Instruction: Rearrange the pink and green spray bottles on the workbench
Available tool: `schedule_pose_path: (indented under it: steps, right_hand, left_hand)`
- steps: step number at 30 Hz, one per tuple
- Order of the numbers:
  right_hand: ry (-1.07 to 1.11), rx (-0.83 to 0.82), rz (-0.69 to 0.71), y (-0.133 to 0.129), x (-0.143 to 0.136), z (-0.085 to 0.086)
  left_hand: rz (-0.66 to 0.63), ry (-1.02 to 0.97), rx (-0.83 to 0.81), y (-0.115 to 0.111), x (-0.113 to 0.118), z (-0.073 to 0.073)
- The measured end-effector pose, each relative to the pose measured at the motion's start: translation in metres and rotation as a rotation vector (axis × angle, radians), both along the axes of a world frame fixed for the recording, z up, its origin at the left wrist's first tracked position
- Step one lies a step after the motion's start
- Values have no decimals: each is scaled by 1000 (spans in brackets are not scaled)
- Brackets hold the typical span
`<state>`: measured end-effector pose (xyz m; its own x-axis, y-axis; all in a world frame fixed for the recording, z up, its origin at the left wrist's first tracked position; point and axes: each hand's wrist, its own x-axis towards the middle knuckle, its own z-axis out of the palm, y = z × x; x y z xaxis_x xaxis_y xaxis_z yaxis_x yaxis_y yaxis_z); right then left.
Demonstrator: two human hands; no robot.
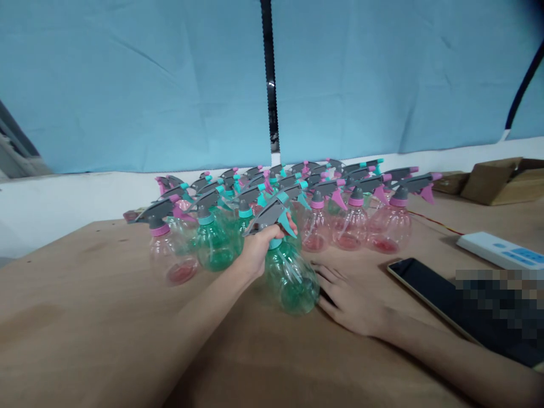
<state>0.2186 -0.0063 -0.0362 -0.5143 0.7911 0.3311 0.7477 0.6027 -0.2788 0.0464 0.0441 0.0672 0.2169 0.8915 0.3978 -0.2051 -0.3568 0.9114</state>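
Observation:
My left hand (260, 243) is wrapped round the neck of a green spray bottle (293, 283) with a grey head and a teal trigger. The bottle leans, its base toward the right. Beside its base, my right hand (346, 297) rests low over the table with its fingers apart and holds nothing I can see. Behind them several more spray bottles stand in close rows, among them a pink one (172, 258) at the left, a green one (216, 243) and a pink one (389, 226) at the right.
A dark phone or tablet (437, 294) lies on the wooden table (85, 317) at the right, partly pixelated. A white power strip (501, 249) is behind it, with a thin wire. Open cardboard boxes (493, 181) stand at the back right. Blue sheeting (170, 85) hangs behind.

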Motion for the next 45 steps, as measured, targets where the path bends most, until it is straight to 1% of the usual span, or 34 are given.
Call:
schedule_pose_path:
  steps: [5, 8, 11, 13, 15, 17, 18, 22, 25, 26, 28, 31, 35, 45]
  right_hand:
    - [-8, 3, -6, -1, -1, 2]
    - [-16, 0, -7, -1, -2, 2]
    - [31, -26, -49, -1, -1, -1]
    - [90, -50, -71, -2, -1, -2]
    - [159, -53, -74, -3, -2, -1]
    - [221, -29, -64, -5, -3, 1]
    - [245, -10, -58, -7, -4, 2]
    - [257, 47, 4, -10, -5, 7]
    - [233, 60, 49, -8, -6, 7]
    - [234, 63, 52, -7, -6, 7]
    - [244, 80, 46, -5, -6, 5]
    - [249, 130, 52, -3, -6, 4]
    - [212, 177, 77, -1, -6, 4]
    - [137, 154, 24, 8, -11, 3]
  left_hand:
    - [-89, 34, -14, -3, 0, 3]
    - [-112, 87, 8, -5, 0, 5]
    - [-153, 128, 36, -5, -1, 6]
    - [-146, 184, 48, -3, -2, 5]
    - [-100, 246, 57, 0, -2, 1]
    - [-25, 314, 113, 1, -1, -7]
    - [25, 347, 170, 2, -2, -13]
    - [181, 486, 481, 5, -9, -47]
    - [236, 615, 740, 10, -18, -69]
    - [259, 654, 809, 11, -21, -74]
    - [304, 726, 879, 10, -24, -79]
    - [364, 820, 910, 4, -27, -78]
    - [341, 926, 949, -5, -30, -75]
    - [324, 1061, 778, 1, -30, -78]
